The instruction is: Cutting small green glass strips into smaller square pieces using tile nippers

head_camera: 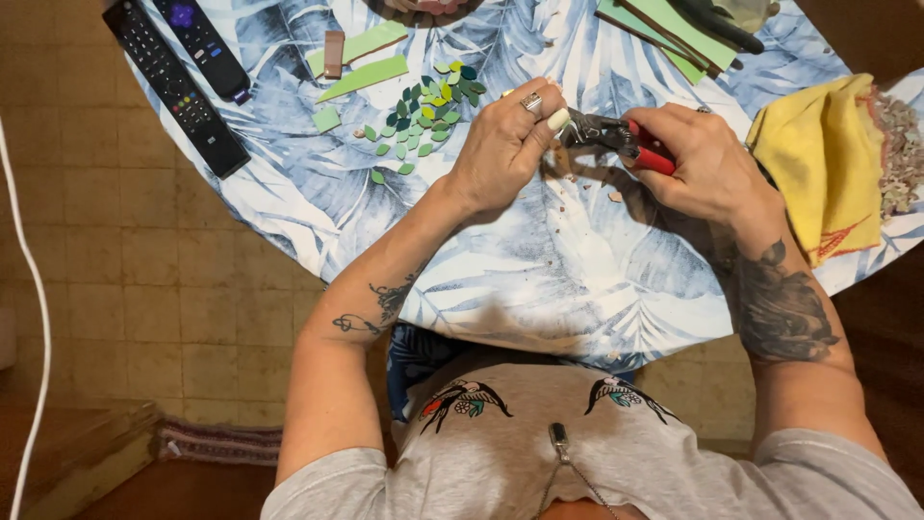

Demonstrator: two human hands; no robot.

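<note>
A: What are we holding over the tabletop [539, 289]?

B: We are gripping red-handled metal nippers [621, 137] in the right hand [707, 164]. Its grip is wrapping tight around the smooth red handles. The dark steel head is pointing toward the left hand [500, 144].

A: And the left hand's grip?

B: Its fingertips are pinching together right at the nipper head. Whatever sits between them is too small to identify. A ring [532, 102] is showing on one finger.

A: What is lying close by?

B: Just beside the left hand, we are seeing a cluster of small leaf-shaped pieces [423, 116], glossy, in dark green, light green and yellow. Past them, long pale-green strips [364, 77] with straight cut edges are lying flat, with a small brown rectangular piece [333, 53] on one.

A: And the surface?

B: A cloth with a blue and white leaf print is covering the rounded tabletop. Fine crumbs [587, 193] are scattering below the nippers.

A: Anything else?

B: Two black remote controls [183, 67] are lying at the far left edge. A crumpled yellow cloth [818, 154] is resting at the right, beside a heap of rough pale fragments [900, 154].
</note>
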